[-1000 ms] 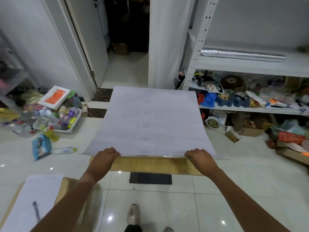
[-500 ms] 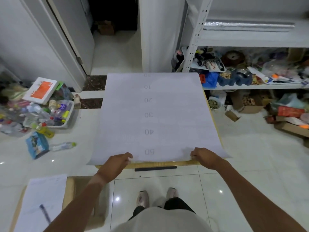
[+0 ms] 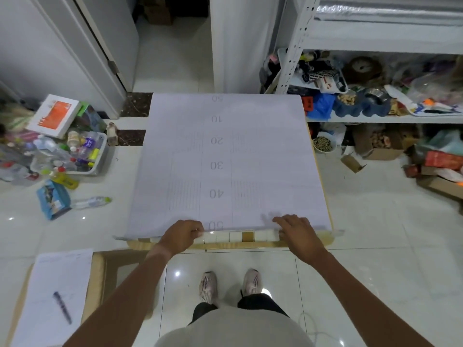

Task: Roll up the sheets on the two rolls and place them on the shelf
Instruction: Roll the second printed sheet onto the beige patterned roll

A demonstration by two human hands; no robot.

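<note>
The left hand [image 3: 184,235] is gripping the near edge of the large white paper sheet printed with faint grey numbers [image 3: 225,159], its fingers [image 3: 197,228] curled round it. The sheet is lying flat over the pale wooden desk [image 3: 225,245], its near end meeting a white-and-brown cardboard roll [image 3: 236,236]. The right hand [image 3: 297,230] is pressing the sheet down, its fingers spread straight.

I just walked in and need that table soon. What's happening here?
A person stands at the wooden table with a numbered white sheet spread flat across it. The left hand pinches the sheet's near edge and the right hand rests on it, by a roll lying along that edge. Rolling has barely started; a silvery roll lies on the shelf.
</note>
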